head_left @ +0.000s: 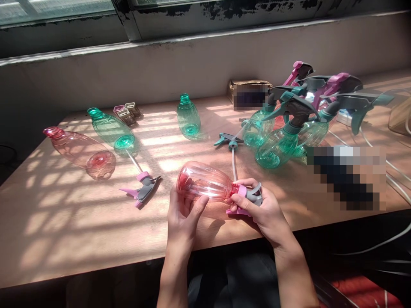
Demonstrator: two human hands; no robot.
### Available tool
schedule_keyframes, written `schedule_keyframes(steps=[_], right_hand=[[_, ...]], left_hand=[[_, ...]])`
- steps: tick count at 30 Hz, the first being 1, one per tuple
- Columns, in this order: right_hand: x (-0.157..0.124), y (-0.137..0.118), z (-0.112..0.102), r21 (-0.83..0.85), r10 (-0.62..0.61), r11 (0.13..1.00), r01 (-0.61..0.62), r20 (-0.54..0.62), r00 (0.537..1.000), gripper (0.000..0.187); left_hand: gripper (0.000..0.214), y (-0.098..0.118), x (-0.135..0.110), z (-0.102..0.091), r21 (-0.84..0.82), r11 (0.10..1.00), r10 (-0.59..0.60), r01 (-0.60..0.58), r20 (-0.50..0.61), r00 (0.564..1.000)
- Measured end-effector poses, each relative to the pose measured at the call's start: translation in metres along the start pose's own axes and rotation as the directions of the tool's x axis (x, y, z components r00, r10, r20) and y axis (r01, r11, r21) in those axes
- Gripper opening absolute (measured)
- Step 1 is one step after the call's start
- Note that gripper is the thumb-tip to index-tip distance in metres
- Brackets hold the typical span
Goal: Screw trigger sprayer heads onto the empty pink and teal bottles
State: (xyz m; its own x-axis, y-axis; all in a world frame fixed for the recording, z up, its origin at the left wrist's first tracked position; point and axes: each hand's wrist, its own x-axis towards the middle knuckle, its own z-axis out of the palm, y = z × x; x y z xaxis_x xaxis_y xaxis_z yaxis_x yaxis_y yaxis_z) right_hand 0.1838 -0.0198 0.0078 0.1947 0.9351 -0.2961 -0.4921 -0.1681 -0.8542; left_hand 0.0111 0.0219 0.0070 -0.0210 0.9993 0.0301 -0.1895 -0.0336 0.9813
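Note:
A clear pink spray bottle (205, 182) lies sideways in both hands above the table's front edge. My left hand (186, 214) is wrapped round its base end, thumb on the near side. My right hand (257, 207) grips the pink collar of the grey and pink spray head (253, 194) at the bottle's mouth. Whether the thread is fully engaged I cannot tell. Just behind lies a loose green and grey spray head (231, 141), its tube pointing toward the held bottle. Left of my hands is a loose pink and grey spray head (144, 190) with a white tube.
A pink bottle (80, 152) and a green bottle (112, 128) without heads lie at left; another green bottle (189, 117) stands behind. Several bottles with heads (278, 147) crowd the right. Small sharpener-like blocks (126, 113), a cardboard box (250, 92) and white cables (398, 188) are also there.

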Motion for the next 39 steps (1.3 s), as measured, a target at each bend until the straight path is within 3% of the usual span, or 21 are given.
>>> schedule_keyframes(steps=[12, 27, 39], right_hand=[[0.0011, -0.0006, -0.0010, -0.003, -0.007, 1.000, 0.007, 0.016, 1.000, 0.040], [0.0026, 0.0012, -0.0048, -0.021, -0.007, 1.000, 0.007, 0.027, 1.000, 0.041], [-0.0007, -0.0035, -0.0004, -0.021, 0.001, 1.000, -0.001, -0.014, 1.000, 0.040]], left_hand=[[0.065, 0.0025, -0.0023, -0.0009, 0.067, 0.998, -0.007, 0.007, -0.004, 1.000], [0.053, 0.0009, -0.0015, -0.0003, 0.030, 0.999, 0.036, -0.036, 0.005, 0.999], [0.057, -0.0005, -0.0021, -0.0004, 0.058, 0.998, 0.027, -0.026, -0.014, 1.000]])
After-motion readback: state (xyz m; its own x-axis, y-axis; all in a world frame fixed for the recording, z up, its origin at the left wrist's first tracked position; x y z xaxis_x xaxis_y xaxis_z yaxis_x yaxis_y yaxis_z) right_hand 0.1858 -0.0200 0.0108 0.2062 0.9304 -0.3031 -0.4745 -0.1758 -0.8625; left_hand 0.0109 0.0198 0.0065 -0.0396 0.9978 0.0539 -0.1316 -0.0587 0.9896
